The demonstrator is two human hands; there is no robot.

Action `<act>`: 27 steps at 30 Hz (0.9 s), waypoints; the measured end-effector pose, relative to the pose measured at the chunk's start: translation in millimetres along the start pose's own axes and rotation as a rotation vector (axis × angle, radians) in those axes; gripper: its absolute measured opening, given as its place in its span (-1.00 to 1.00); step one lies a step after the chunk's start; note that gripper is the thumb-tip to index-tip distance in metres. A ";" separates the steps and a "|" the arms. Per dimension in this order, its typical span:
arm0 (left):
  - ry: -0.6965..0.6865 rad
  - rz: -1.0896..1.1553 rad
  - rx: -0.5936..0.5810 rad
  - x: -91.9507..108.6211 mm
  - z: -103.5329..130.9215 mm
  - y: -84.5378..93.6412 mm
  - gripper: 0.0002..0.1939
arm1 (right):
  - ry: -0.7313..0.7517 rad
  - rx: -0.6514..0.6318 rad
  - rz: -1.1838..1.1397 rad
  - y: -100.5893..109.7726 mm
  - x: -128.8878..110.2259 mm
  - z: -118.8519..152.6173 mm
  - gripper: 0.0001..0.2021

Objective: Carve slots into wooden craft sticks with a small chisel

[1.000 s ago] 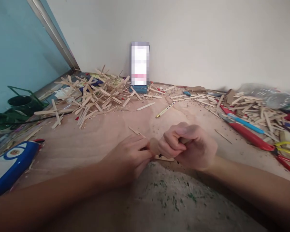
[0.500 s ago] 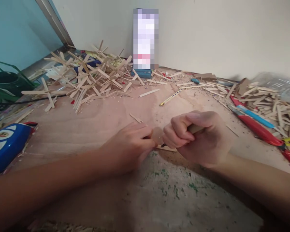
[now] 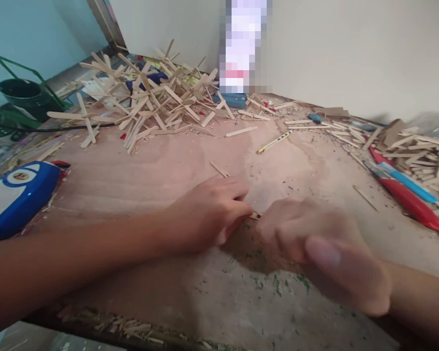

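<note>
My left hand [image 3: 219, 212] presses down on the board with its fingers closed on a thin wooden craft stick [image 3: 219, 169]. One end pokes out beyond the knuckles, and a short bit shows between the hands. My right hand [image 3: 314, 248] is a blurred fist just to the right, thumb toward me. The tool inside it is almost wholly hidden now; half a second ago an olive-brown handle and a dark tip showed. Whether that tip touches the stick I cannot tell.
Crossed craft sticks [image 3: 161, 100] pile up at back left. A blue-and-white device [image 3: 32, 187] lies left, near a green container [image 3: 24, 95]. A pixelated upright screen [image 3: 241, 46] stands behind. At right are more sticks [image 3: 415, 151] and a red-handled tool [image 3: 411, 200].
My right hand has turned over and come lower and nearer, hiding the tool's handle. My left hand still holds the stick down. The whole view has shifted a little.
</note>
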State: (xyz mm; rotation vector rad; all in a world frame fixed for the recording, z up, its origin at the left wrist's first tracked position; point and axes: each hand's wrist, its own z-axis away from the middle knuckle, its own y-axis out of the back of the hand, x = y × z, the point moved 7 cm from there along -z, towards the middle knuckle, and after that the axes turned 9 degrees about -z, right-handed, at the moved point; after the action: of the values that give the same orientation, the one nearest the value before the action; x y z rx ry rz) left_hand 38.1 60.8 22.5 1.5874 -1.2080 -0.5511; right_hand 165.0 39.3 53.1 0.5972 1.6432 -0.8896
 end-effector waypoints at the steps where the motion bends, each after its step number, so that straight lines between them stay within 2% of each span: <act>1: 0.001 0.001 -0.005 -0.3 0.1 -0.6 -0.70 | 0.011 -0.034 0.024 -4.5 0.0 3.4 -0.36; 5: -0.008 -0.008 -0.006 -1.0 -0.3 -2.4 -0.70 | -0.035 -0.052 0.095 -6.8 3.8 12.3 -0.47; 9: -0.038 -0.030 0.002 -1.0 -1.3 -3.2 -0.71 | -0.020 -0.158 0.214 -9.0 6.1 11.7 -0.57; 13: -0.048 -0.038 0.005 -1.2 -1.3 -2.7 -0.74 | 0.095 -0.304 0.368 -24.1 16.5 9.4 -0.62; 16: -0.049 -0.034 0.007 -0.4 -1.4 -2.0 -0.73 | 0.251 -0.428 0.469 -41.6 24.4 13.2 -0.64; 18: -0.050 -0.027 0.009 0.3 -1.8 -1.9 -0.73 | 0.321 -0.453 0.540 -48.2 26.1 18.0 -0.70; 21: -0.044 -0.017 0.014 0.2 -2.2 -2.1 -0.75 | 0.279 -0.294 0.511 -37.9 16.5 20.4 -0.68; 22: -0.043 -0.014 0.016 0.1 -2.1 -2.2 -0.76 | 0.253 -0.205 0.445 -29.4 9.3 20.0 -0.64; 24: -0.038 -0.008 0.021 -0.4 -1.4 -2.1 -0.77 | 0.215 -0.145 0.276 -16.5 -6.2 18.5 -0.58; 25: -0.036 -0.005 0.025 -0.7 -0.9 -1.8 -0.77 | 0.183 -0.013 0.217 -1.9 -13.4 15.6 -0.54; 27: -0.033 0.004 0.037 -1.2 0.3 -0.8 -0.76 | 0.061 0.045 0.099 14.1 -18.1 9.0 -0.46</act>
State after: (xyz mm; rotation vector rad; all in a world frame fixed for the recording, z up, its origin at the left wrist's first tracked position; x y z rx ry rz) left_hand 37.7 61.7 21.4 1.6120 -1.2521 -0.5566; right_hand 185.7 41.5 66.3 0.7363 1.6369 -0.8447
